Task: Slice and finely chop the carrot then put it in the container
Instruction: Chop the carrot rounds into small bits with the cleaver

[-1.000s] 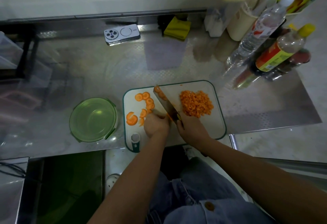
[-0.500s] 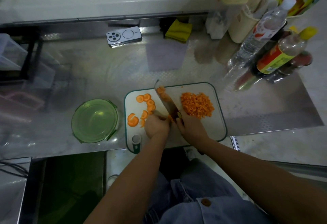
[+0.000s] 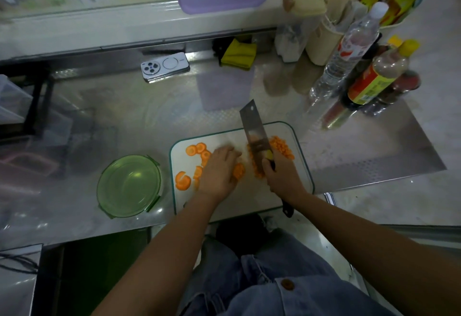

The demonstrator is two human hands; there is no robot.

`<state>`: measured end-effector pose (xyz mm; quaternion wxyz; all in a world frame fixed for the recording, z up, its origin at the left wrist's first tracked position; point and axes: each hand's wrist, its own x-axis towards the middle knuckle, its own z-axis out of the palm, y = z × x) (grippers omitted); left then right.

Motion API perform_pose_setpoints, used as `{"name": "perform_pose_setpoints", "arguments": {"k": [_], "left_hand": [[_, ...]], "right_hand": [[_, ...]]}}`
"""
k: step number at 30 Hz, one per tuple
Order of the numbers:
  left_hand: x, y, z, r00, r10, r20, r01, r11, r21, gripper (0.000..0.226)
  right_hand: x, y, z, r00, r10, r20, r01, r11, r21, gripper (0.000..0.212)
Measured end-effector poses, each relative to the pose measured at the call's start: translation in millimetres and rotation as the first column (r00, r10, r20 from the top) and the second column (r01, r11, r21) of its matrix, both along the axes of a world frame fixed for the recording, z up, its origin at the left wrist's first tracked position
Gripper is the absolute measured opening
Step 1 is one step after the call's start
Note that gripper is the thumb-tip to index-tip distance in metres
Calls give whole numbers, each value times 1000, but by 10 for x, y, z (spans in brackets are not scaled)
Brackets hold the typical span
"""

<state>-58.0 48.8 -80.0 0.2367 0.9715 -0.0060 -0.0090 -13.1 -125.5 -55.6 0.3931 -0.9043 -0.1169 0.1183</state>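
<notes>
Dim, greenish cast; countertop [image 3: 104, 106] glare; motion blur (edges warped).

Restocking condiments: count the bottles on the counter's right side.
3: clear white-capped bottle, yellow-capped sauce bottle beside it, dark red bottle at far right; more may be hidden.

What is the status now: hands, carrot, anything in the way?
Right hand grips cleaver, blade at chopped carrot pile. Left hand flat over carrot slices on board. Green container empty, left of board. Nothing blocks it.

A kitchen: steel counter [image 3: 361, 156], cutting board [image 3: 239, 203], sauce bottles [image 3: 374, 83] by the wall.
</notes>
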Motion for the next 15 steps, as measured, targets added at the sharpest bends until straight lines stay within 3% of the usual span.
{"name": "perform_pose_setpoints", "arguments": {"k": [5,15], "left_hand": [[152,-30,74,965,-185,-186,206,973,102,66],[156,-24,87,961,-257,-99,270,950,155,31]], "right_hand": [[12,-7,19,1000,10,-15,-10,1000,4,20],[18,-19,-23,999,43,-5,-43,999,-14,20]]}}
